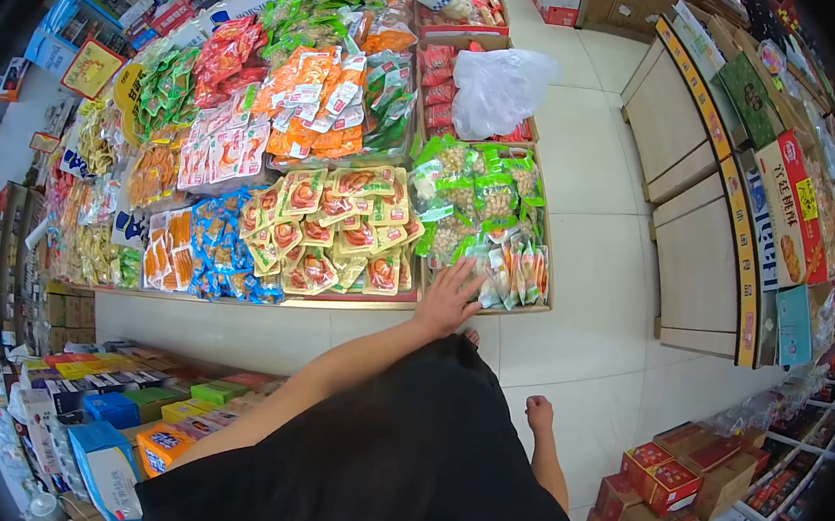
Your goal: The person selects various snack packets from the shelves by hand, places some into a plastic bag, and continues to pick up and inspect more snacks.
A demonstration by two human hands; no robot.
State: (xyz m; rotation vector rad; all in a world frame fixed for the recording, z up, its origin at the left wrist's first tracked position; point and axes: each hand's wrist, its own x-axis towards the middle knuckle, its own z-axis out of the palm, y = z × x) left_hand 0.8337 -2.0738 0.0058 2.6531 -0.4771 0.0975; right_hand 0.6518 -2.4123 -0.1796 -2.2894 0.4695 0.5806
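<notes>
My left hand (pixel 450 302) is stretched out with its fingers apart at the near edge of a box of green-and-clear nut packets (pixel 496 197). Its fingertips lie at or just over clear packets with orange and green print (pixel 517 272); whether they touch is hard to tell. Cream-coloured packets (pixel 341 218) are piled just left of that hand. Low on the right, my right hand (pixel 539 411) hangs beside my body over the floor, its fingers curled, with nothing visible in it.
A white plastic bag (pixel 501 90) lies on red packets behind the nuts. Tiled floor (pixel 590 247) runs between the display and a wooden counter (pixel 696 237) on the right. Cardboard boxes (pixel 658 480) stand low right; colourful boxes (pixel 106 467) are low left.
</notes>
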